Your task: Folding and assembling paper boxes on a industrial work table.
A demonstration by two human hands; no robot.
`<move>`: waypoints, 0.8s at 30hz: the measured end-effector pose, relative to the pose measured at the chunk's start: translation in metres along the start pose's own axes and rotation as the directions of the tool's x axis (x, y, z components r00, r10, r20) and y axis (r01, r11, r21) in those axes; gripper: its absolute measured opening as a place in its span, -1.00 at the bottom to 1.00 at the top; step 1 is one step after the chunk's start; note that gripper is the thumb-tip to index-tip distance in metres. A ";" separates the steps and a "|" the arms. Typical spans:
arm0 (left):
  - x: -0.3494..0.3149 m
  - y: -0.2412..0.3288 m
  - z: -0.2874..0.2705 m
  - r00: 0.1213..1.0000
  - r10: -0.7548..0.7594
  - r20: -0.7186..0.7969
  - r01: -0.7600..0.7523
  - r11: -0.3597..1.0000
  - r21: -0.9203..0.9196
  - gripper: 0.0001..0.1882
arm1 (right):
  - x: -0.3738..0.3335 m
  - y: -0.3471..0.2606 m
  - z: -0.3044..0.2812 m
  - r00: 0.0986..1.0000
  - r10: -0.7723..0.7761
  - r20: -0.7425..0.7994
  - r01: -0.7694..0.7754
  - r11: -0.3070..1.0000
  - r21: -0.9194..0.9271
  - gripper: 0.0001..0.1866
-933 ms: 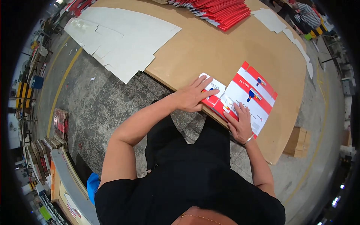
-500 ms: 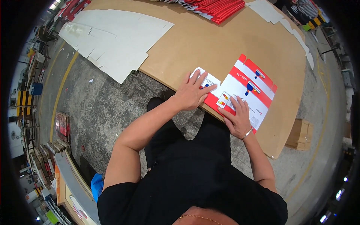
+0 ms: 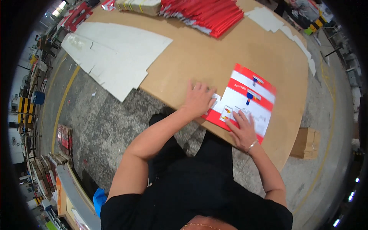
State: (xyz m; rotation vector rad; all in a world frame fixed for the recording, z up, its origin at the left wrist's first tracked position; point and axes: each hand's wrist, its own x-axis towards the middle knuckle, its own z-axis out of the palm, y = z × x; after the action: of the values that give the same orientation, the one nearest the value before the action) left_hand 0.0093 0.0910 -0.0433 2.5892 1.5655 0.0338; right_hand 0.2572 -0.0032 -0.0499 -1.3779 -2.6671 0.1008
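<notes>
A red and white printed carton blank [image 3: 240, 100] lies flat near the front edge of the brown table [image 3: 184, 61]. My left hand [image 3: 199, 100] rests on the carton's left end with fingers stretched out, slightly blurred, covering most of the white panel there. On the lower right part of the carton lies my right hand [image 3: 243, 129], its fingers spread flat over the printed face. Neither hand grips anything.
Red folded cartons [image 3: 205, 16] lie in an overlapping row at the table's far side, beside a strapped brown bundle [image 3: 142, 6]. White cardboard sheets [image 3: 119, 51] cover the table's left end. A brown cardboard box [image 3: 305, 143] stands on the floor at right.
The view has shifted, showing more of the far side. My left hand has slid over the white panel at the carton's left end, covering more of it. My right hand stays on the carton.
</notes>
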 end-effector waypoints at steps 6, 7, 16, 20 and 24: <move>-0.005 -0.087 0.014 0.901 -0.151 -0.408 0.137 0.989 -0.064 -0.46 | -0.034 0.198 -0.006 0.696 0.704 -0.139 -0.558 0.653 0.512 -0.40; -0.007 -0.098 0.015 0.899 -0.139 -0.415 0.105 0.989 -0.105 -0.48 | -0.030 0.202 -0.011 0.588 0.809 0.009 -0.442 0.312 0.841 -0.36; -0.015 -0.100 0.004 0.927 -0.144 -0.347 0.105 0.986 -0.129 -0.51 | 0.095 0.272 -0.022 0.776 0.606 0.178 -0.374 0.214 0.903 -0.25; -0.003 -0.096 0.013 0.936 -0.160 -0.313 0.101 0.975 -0.196 -0.48 | 0.212 0.346 0.010 0.709 0.701 -0.077 -0.435 0.520 0.736 -0.26; 0.007 -0.086 0.010 0.934 -0.146 -0.326 0.073 0.971 -0.227 -0.48 | 0.342 0.344 0.044 0.606 0.765 -0.216 -0.566 0.606 0.558 -0.17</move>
State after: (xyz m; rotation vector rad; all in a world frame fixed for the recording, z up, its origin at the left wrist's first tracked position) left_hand -0.0629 0.1356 -0.0631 2.4177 1.7007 0.6364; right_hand 0.3320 0.4752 -0.1045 -1.8917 -1.4802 0.3914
